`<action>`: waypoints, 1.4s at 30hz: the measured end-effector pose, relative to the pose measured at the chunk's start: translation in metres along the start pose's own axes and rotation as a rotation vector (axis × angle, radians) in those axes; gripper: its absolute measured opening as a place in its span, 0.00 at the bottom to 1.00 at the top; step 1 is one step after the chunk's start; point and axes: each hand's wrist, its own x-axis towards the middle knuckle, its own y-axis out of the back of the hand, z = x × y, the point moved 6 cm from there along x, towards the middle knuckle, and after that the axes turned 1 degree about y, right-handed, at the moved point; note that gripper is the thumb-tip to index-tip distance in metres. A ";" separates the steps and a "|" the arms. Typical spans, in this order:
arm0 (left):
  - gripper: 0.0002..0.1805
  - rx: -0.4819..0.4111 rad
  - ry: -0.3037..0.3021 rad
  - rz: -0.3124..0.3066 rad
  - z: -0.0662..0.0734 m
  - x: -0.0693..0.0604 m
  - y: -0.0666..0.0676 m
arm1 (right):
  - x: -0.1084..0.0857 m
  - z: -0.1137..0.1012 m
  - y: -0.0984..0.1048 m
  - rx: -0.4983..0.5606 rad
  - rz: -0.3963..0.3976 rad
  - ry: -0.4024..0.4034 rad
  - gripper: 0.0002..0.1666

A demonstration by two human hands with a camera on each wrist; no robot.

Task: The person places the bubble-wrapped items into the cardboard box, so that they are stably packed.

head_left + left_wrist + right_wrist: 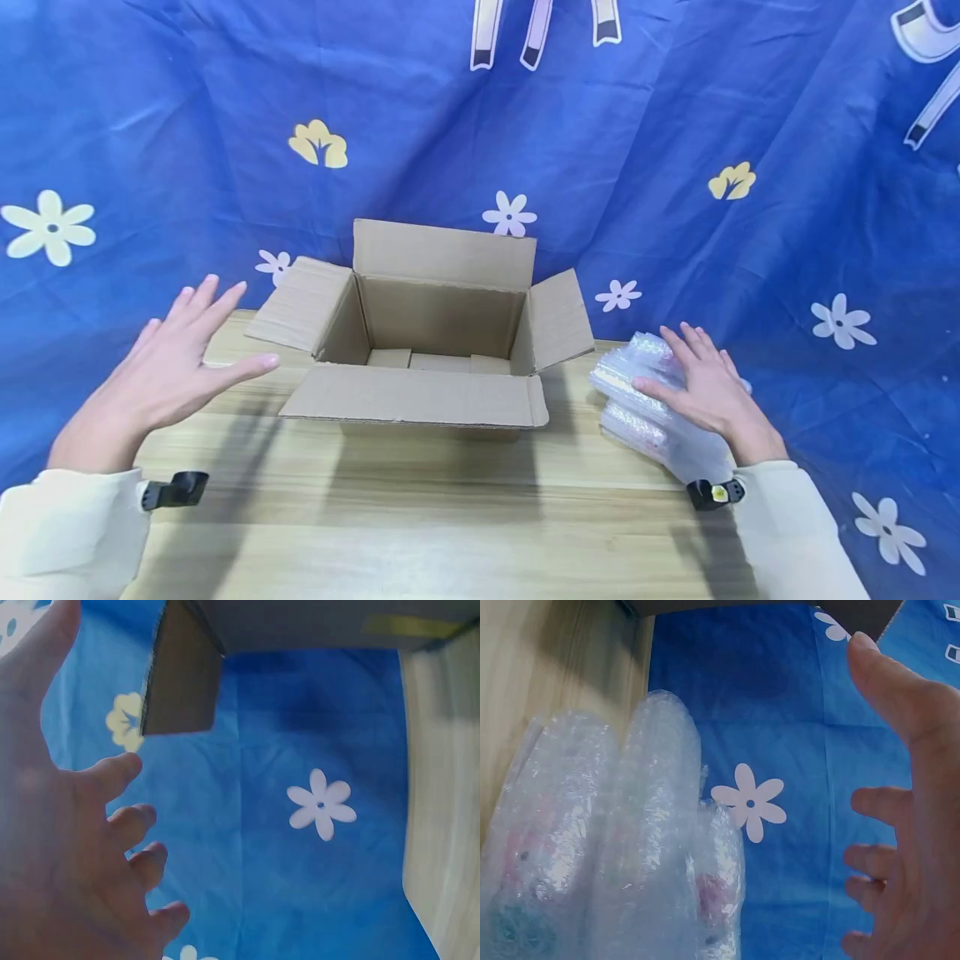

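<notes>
An upright cardboard box [420, 396] stands with its four flaps spread outward; its inside shows bare cardboard. My left hand [161, 379] is held in the air left of the box, fingers spread, holding nothing. In the left wrist view that hand [82, 817] is apart from a box flap [180, 675]. My right hand [712, 387] hovers by several bubble-wrapped bundles [633, 425] right of the box. The right wrist view has a gap between the hand [922, 817] and the bundles [652, 817], whose contents show only as blurry pink and teal patches.
A light wooden table [360, 533] carries the box and bundles. Behind it hangs a blue cloth [420, 108] with white flowers and yellow shapes, close to the box's back flap and reaching down the right side.
</notes>
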 end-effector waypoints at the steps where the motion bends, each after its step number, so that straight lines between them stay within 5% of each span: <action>1: 0.53 -0.016 -0.014 0.004 0.003 0.000 0.001 | 0.001 -0.001 0.001 0.007 0.006 0.017 0.60; 7: 0.52 -0.108 -0.101 0.023 0.027 0.000 0.007 | 0.004 0.001 0.005 0.058 0.017 0.064 0.55; 18: 0.52 -0.146 -0.118 -0.027 0.054 0.004 0.002 | 0.000 0.023 -0.005 0.162 -0.019 0.046 0.49; 28: 0.53 -0.093 -0.204 -0.040 0.056 0.006 -0.015 | -0.014 0.048 -0.012 0.209 -0.069 -0.006 0.48; 35: 0.56 -0.087 -0.153 -0.108 0.054 0.005 -0.025 | -0.024 0.062 -0.019 0.257 -0.086 -0.053 0.47; 42: 0.57 -0.092 -0.114 -0.112 0.052 0.004 -0.029 | -0.028 0.071 -0.025 0.229 -0.091 -0.078 0.51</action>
